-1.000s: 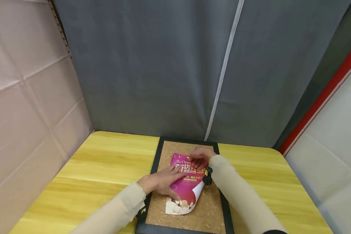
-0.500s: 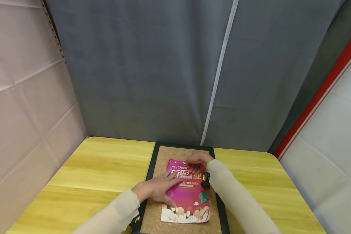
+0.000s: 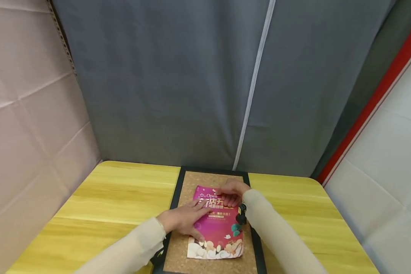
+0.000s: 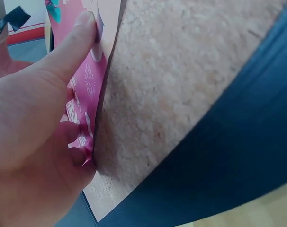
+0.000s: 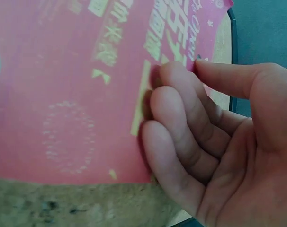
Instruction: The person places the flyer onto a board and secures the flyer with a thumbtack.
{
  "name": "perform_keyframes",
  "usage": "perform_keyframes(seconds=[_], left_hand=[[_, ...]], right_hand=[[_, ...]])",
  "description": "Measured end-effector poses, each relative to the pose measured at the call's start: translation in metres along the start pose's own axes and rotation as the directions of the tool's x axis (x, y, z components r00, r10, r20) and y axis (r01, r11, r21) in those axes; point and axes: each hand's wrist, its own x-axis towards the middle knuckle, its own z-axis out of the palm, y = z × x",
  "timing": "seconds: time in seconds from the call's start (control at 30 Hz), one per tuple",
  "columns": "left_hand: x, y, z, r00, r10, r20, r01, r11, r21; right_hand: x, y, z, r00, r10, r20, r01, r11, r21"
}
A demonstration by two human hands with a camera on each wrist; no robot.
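A pink poster (image 3: 219,232) with white and gold lettering lies on a cork board (image 3: 178,255) in a black frame. My left hand (image 3: 183,220) spreads its fingers over the poster's left side and presses it to the board. In the left wrist view the thumb (image 4: 70,49) lies along the poster's edge. Near the poster's top my right hand (image 3: 233,192) has its fingers curled. Its thumb meets the index finger beside the "Open" lettering, pinching a small dark thing (image 5: 199,56), mostly hidden, whose kind I cannot tell.
The board's black frame (image 3: 178,190) reaches the far edge of the yellow wood-grain table (image 3: 123,198). A grey curtain (image 3: 157,95) hangs behind it. White sheeting (image 3: 31,125) stands at the left, with more white sheeting (image 3: 390,171) and a red strip at the right.
The poster's lower right corner, curled up a second ago, now lies down, showing the printed coins and teal shape. Both hands stay near their places; the view has shifted slightly.
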Motion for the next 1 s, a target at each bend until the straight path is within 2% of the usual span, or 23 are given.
perform_keyframes(seconds=[0.13,0.23,0.33,0.43,0.57,0.73,0.87,0.93,1.0], left_hand=[[0.013,-0.002,-0.004,1.000,-0.014,-0.002,0.014,1.000,0.009],[0.029,0.000,-0.009,1.000,-0.016,0.002,0.016,1.000,0.018],[0.048,0.006,-0.014,1.000,0.007,0.009,-0.008,1.000,0.026],[0.060,0.010,-0.018,1.000,0.022,0.007,-0.022,0.999,0.024],[0.070,0.012,-0.022,1.000,0.005,0.002,-0.005,1.000,0.019],[0.081,0.013,-0.028,1.000,-0.011,-0.007,0.011,0.999,0.047],[0.090,0.010,-0.047,0.999,-0.005,-0.047,0.002,0.999,-0.054],[0.092,0.003,-0.063,0.995,0.005,-0.097,-0.017,0.993,-0.119],[0.091,-0.008,-0.080,0.986,-0.001,-0.166,-0.021,0.991,-0.133]], right_hand=[[0.006,0.005,0.000,0.994,-0.050,-0.093,0.050,0.999,-0.005],[0.012,0.013,-0.005,0.979,-0.102,-0.178,0.099,0.995,-0.023],[0.012,0.027,-0.017,0.962,-0.137,-0.235,0.134,0.991,-0.029],[0.010,0.037,-0.027,0.952,-0.186,-0.243,0.186,0.982,-0.026],[0.009,0.048,-0.039,0.944,-0.257,-0.206,0.266,0.964,0.013],[0.005,0.058,-0.058,0.932,-0.303,-0.198,0.314,0.949,0.023],[-0.003,0.061,-0.088,0.916,-0.329,-0.231,0.333,0.943,-0.024],[-0.009,0.060,-0.105,0.906,-0.335,-0.258,0.334,0.941,-0.049],[-0.014,0.060,-0.121,0.894,-0.347,-0.283,0.336,0.938,-0.089]])
